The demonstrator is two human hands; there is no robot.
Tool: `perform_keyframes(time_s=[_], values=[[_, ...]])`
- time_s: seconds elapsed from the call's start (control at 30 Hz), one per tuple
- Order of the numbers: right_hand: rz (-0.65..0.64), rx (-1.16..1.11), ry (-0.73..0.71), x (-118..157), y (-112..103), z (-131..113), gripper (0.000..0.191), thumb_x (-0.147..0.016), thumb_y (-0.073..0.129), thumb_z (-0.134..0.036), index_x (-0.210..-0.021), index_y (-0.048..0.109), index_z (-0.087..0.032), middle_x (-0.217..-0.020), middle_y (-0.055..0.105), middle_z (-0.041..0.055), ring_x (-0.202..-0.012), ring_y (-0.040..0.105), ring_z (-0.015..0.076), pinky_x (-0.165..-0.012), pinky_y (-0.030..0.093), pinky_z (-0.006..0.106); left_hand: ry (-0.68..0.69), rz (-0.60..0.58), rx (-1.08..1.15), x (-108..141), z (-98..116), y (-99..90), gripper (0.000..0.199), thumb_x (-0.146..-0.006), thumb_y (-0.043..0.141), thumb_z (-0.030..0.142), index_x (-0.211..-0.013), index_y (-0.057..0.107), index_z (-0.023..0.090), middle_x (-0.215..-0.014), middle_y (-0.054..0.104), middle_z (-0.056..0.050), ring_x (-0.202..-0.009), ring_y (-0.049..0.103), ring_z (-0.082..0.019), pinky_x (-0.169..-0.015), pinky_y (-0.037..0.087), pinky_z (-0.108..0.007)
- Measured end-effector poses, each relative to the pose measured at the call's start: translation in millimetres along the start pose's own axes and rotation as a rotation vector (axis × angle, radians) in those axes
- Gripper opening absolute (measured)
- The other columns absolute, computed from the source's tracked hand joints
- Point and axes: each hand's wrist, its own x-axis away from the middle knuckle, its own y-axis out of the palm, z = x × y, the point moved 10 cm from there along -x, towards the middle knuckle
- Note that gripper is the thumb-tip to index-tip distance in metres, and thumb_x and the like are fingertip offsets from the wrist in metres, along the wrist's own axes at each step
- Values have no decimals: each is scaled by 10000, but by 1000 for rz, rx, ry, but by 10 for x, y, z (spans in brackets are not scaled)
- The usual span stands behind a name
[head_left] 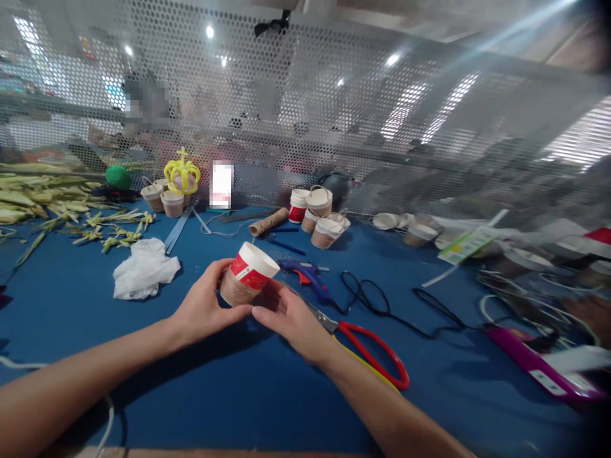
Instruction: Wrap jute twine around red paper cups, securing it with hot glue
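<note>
A paper cup [251,270], red and white above and wrapped in brown twine on its lower part, is held tilted over the blue table. My left hand [210,296] grips its left side, fingers behind the cup and thumb at its base. From the right, my right hand [291,315] supports the bottom, its fingers partly hidden under the cup. Just behind lies a blue glue gun [309,278] with a red trigger. Red-handled scissors [375,350] lie under and beside my right forearm.
Twine-wrapped cups [327,230] and a twine roll [268,222] stand or lie at the back. Left are a crumpled white cloth [146,268], dried husks [38,194] and a yellow crown [182,175]. A purple power strip [539,362], cables and another person's hand [589,318] are right.
</note>
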Motion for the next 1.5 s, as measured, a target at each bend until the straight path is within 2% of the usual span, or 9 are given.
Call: perform_keyframes(time_s=[0.1, 0.4, 0.57, 0.8, 1.07, 1.17, 1.27, 1.4, 1.5], values=[[-25, -76, 0, -14, 50, -19, 399, -742, 587, -234, -1112, 444, -188, -1160, 543, 73, -1079, 500, 185, -963, 347, 382, 58, -14, -62, 25, 67, 27, 592, -629, 649, 325, -1124, 368, 162, -1101, 517, -105, -985, 518, -228, -848, 422, -393], [14, -102, 42, -5, 19, 54, 386, -721, 606, -233, -1088, 494, -190, -1103, 585, 57, -1040, 525, 191, -955, 349, 395, 136, 8, -239, 53, 129, 49, 591, -628, 639, 358, -1122, 369, 178, -970, 493, -76, -865, 530, -219, -724, 465, -371], [32, -125, 58, 12, 29, 58, 372, -670, 650, -227, -1029, 558, -190, -1034, 621, 49, -994, 551, 201, -914, 386, 393, 257, 42, -398, 117, 219, 44, 633, -657, 608, 402, -1181, 331, 178, -1013, 428, -96, -869, 501, -229, -719, 460, -390], [48, -192, 81, 44, -37, 106, 474, -607, 687, -225, -1056, 539, -206, -1038, 619, 57, -1001, 548, 227, -888, 399, 420, 402, 84, -316, 179, 372, 2, 684, -674, 613, 377, -1229, 247, 211, -1014, 403, -92, -913, 469, -224, -734, 459, -369], [31, -203, 79, 51, -14, 100, 517, -616, 684, -217, -1101, 506, -219, -1020, 624, 48, -1013, 542, 226, -895, 395, 416, 479, 181, -384, 243, 471, -77, 557, -702, 607, 295, -1167, 317, 197, -986, 385, -84, -947, 439, -222, -782, 452, -368], [49, -131, 29, 29, -15, 5, 477, -650, 660, -221, -1100, 502, -223, -1032, 619, 36, -995, 553, 204, -892, 403, 386, 453, 156, -368, 230, 430, -55, 570, -679, 623, 283, -1153, 323, 185, -997, 387, -91, -964, 438, -232, -793, 448, -382], [76, 71, 5, 21, -32, -61, 404, -671, 643, -250, -1054, 521, -203, -1016, 622, 43, -967, 565, 205, -881, 411, 379, 366, 98, -267, 178, 335, -14, 565, -654, 639, 284, -1119, 337, 178, -1021, 405, -99, -972, 457, -237, -787, 455, -382], [103, 386, 30, 78, -76, -117, 359, -755, 552, -329, -1071, 513, -163, -1018, 616, 87, -933, 578, 215, -826, 448, 379, 121, 38, -39, 62, 82, 28, 490, -678, 615, 288, -1079, 361, 165, -1037, 487, -94, -938, 518, -209, -818, 448, -377], [146, 775, -9, 74, -185, -385, 337, -742, 564, -351, -1022, 577, -164, -1027, 613, 111, -913, 578, 250, -778, 456, 406, -41, 56, 122, -6, -115, 19, 504, -707, 584, 278, -1127, 333, 152, -1087, 510, -108, -971, 526, -207, -857, 427, -388]])
